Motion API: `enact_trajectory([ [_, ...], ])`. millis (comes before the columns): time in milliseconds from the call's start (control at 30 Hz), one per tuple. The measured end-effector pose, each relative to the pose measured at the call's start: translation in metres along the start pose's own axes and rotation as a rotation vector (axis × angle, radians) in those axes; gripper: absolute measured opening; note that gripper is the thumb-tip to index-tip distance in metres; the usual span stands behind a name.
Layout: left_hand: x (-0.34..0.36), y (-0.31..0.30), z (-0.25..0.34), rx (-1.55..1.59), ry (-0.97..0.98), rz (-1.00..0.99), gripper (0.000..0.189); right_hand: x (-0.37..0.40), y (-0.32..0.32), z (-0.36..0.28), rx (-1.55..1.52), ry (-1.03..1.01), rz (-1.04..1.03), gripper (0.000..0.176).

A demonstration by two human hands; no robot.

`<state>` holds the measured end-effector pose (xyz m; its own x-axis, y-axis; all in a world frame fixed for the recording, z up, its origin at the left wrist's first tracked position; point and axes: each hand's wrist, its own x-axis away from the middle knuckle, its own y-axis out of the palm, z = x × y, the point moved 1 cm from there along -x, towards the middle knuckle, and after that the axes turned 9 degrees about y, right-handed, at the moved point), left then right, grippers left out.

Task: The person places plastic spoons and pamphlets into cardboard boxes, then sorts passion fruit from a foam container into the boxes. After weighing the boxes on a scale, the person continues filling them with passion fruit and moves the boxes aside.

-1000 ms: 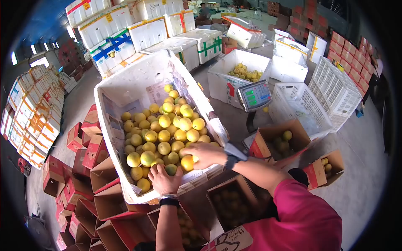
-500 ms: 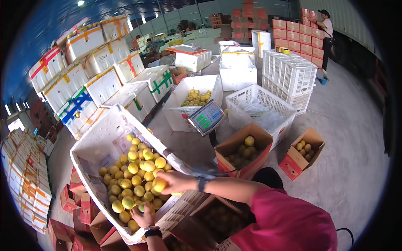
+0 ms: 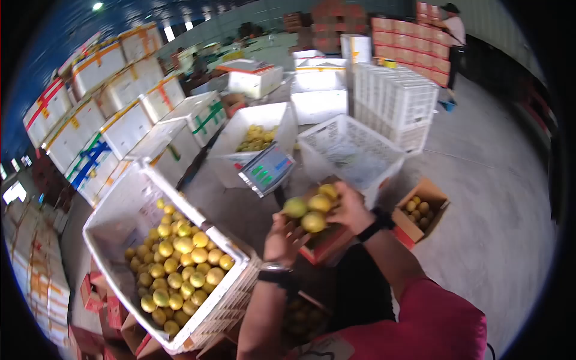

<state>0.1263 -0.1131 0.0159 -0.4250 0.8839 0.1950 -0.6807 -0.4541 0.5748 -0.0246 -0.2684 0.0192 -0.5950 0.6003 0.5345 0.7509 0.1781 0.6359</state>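
Several yellow fruits (image 3: 313, 221) are held between my two hands, above the red cardboard box (image 3: 324, 247) beside the scale. My left hand (image 3: 284, 241) cups them from the left, palm up. On the right side, my right hand (image 3: 351, 208) wraps its fingers round them. Lower left is the large white foam bin (image 3: 210, 294), with many yellow fruits (image 3: 180, 261) inside. The scale display (image 3: 267, 170) with green digits stands just beyond my hands. Most of the box's inside is hidden by my hands and the fruits.
Right of me stands an open box (image 3: 421, 210) of fruits. Ahead are a white crate (image 3: 351, 153) with clear plastic inside, a foam box (image 3: 225, 159) of fruits and stacked white crates (image 3: 393, 102). Foam boxes (image 3: 126, 129) pile up left. A person (image 3: 454, 45) stands by red cartons.
Both hands have moved from the foam bin to above the red box, carrying several fruits. The view has shifted, so the surroundings sit further left.
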Motion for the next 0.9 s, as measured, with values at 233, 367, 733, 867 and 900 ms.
enact_trajectory([
  [233,0.075,-0.124,0.05,-1.292,0.735,0.396,0.067,0.018,0.053,0.016,0.455,-0.3,-0.179,0.053],
  [367,0.169,-0.21,0.112,-1.96,0.388,0.995,0.082,0.001,0.129,0.113,0.961,-0.536,-0.569,0.056],
  [733,0.225,-0.301,0.155,-1.87,-0.063,1.188,0.111,-0.106,0.281,0.284,2.314,-1.266,-0.664,0.081],
  [867,0.224,-0.304,0.157,-1.81,-0.039,1.171,0.108,-0.096,0.311,0.264,2.472,-1.148,-0.829,0.084],
  [900,0.226,-0.304,0.156,-1.803,0.001,1.131,0.107,-0.093,0.314,0.263,2.495,-1.117,-0.859,0.084],
])
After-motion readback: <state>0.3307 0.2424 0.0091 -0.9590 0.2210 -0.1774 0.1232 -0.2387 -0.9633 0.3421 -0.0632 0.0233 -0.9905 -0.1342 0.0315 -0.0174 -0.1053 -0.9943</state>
